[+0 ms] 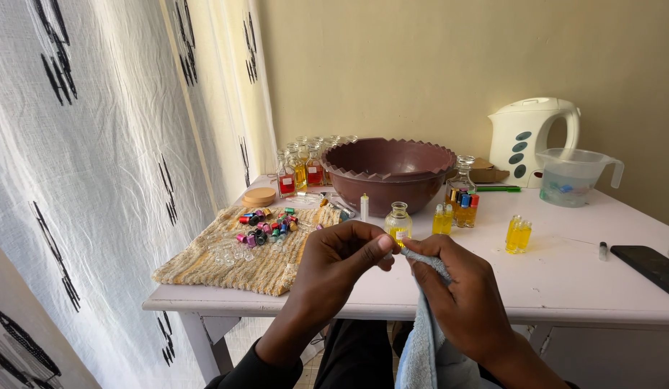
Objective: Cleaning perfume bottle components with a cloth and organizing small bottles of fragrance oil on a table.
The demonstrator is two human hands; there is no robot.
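My left hand (339, 261) and my right hand (460, 292) meet in front of me above the near edge of the white table (579, 281). The right hand grips a light blue cloth (421, 346) that hangs down from it. The left fingers pinch something small against the cloth, and I cannot make out what it is. Just beyond the fingertips stands a small round glass bottle (398, 221) with yellow liquid.
A brown basin (388, 173) stands mid-table, with glass bottles (305, 167) of red and yellow liquid behind it. A woven mat (233, 263) holds several coloured caps (266, 225). Small yellow vials (518, 234), a white kettle (529, 133), a clear jug (572, 176), a dark phone (651, 265).
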